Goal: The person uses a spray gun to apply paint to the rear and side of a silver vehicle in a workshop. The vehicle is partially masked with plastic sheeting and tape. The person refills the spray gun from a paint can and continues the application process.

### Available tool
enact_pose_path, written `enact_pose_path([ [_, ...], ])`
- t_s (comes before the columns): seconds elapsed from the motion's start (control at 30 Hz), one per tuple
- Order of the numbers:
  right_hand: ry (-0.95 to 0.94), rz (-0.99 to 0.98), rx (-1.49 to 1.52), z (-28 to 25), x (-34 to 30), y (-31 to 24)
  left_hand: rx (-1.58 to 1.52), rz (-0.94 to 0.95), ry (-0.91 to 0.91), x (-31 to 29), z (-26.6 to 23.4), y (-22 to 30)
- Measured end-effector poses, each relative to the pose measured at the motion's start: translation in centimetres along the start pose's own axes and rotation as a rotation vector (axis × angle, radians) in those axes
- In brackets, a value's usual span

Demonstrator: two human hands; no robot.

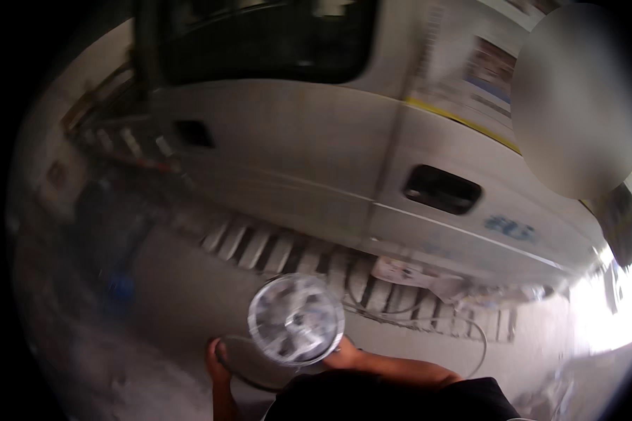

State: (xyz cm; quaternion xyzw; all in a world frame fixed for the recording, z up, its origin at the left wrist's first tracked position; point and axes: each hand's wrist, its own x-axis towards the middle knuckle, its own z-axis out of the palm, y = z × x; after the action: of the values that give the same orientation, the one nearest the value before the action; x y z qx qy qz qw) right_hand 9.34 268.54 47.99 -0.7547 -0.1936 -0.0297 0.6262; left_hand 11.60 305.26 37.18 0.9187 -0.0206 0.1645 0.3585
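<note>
A round silvery cup (pixel 296 319), seen from above with a pale rim and grey and white blotches, is in front of me. It looks like the paint cup of a spray gun, whose body is hidden under it. My right hand (pixel 340 354) is closed at the cup's lower right side, its fingers mostly covered by it. To the left, my left hand (pixel 218 353) is closed round a thin dark hose (pixel 253 382), which loops below the cup toward my body. Motion blur softens both hands.
A pale vehicle body (pixel 281 147) with windows and dark handle recesses (pixel 444 189) fills the far side. Below it runs a slatted floor grate (pixel 267 251), crossed by a looping hose (pixel 481 337) and crumpled sheeting (pixel 505 296). Another person (pixel 621 228) stands at the right.
</note>
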Motion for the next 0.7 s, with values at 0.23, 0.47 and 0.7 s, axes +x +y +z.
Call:
enact_pose_path([
  [0.23, -0.033, 0.337, 0.266, 9.9, 9.4, -0.2, -0.061, -0.103, 0.281, 0.5, -7.1, -6.2],
  [0.47, -0.207, 0.369, 0.139, 18.4, 20.2, 3.6, -0.104, -0.307, 0.460, 3.3, -9.5, -15.5],
  [0.7, -0.205, 0.498, 0.197, 26.7, 34.1, 3.1, -0.005, -0.381, 0.489, 12.8, -16.4, -23.6],
])
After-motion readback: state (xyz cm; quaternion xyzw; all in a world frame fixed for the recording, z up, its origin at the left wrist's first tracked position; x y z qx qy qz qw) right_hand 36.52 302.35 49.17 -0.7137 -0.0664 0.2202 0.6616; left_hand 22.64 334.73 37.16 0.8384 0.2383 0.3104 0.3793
